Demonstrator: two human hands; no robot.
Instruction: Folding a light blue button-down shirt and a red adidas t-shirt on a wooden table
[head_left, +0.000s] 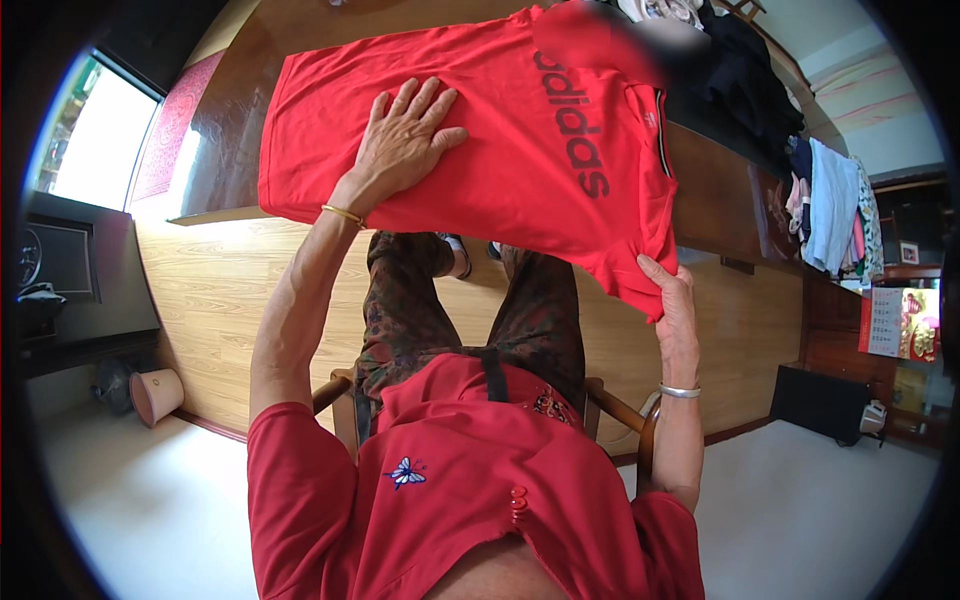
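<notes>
A red adidas T-shirt (495, 150) lies spread across a dark, glossy wooden table (720, 172), its front facing up. The hem is at the left and the neckline at the right, while the lower side hangs past the table edge towards me. My left hand (405, 139) rests flat on the lower part of the shirt, palm down and fingers apart. Between thumb and fingers, my right hand (671, 296) pinches the sleeve nearest me, holding it off the table edge. A blurred patch hides the far shoulder.
Dark clothes (750, 75) are heaped at the table's far right. Folded clothes, with a light blue garment (832, 202) among them, stand at its right end. I sit on a wooden chair (619, 401). A pink bin (156, 397) stands on the floor at left, a black box (817, 405) at right.
</notes>
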